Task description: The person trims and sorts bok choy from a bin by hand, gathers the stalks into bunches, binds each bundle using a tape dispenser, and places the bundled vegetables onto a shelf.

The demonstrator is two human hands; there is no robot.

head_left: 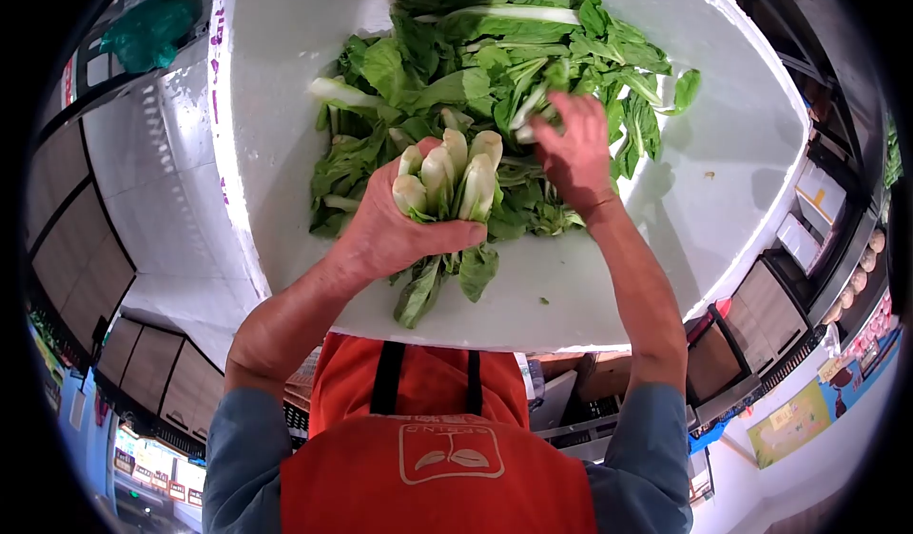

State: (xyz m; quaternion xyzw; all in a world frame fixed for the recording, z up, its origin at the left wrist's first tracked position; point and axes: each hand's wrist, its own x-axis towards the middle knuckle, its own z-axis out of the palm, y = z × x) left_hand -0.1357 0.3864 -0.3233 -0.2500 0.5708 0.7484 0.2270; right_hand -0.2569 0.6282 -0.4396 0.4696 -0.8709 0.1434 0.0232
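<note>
My left hand [399, 215] is wrapped round a bunch of bok choy [452, 174], its pale stem ends facing up at me and its leaves hanging below the grip. To the right, my right hand [575, 149] reaches over the heap of loose leafy greens [456, 82]. Its fingers are curled at the pale stem [525, 120] of one stalk, slightly smeared by motion. The greens lie in a large white foam box [742, 168], mostly towards its far side and middle.
The box has high white walls, the left rim [228, 135] marked with purple writing. A green plastic bag [150, 32] sits at the upper left. Shelving with round produce [858, 279] stands at the right. A red apron [428, 467] covers my front, close to the box's near edge.
</note>
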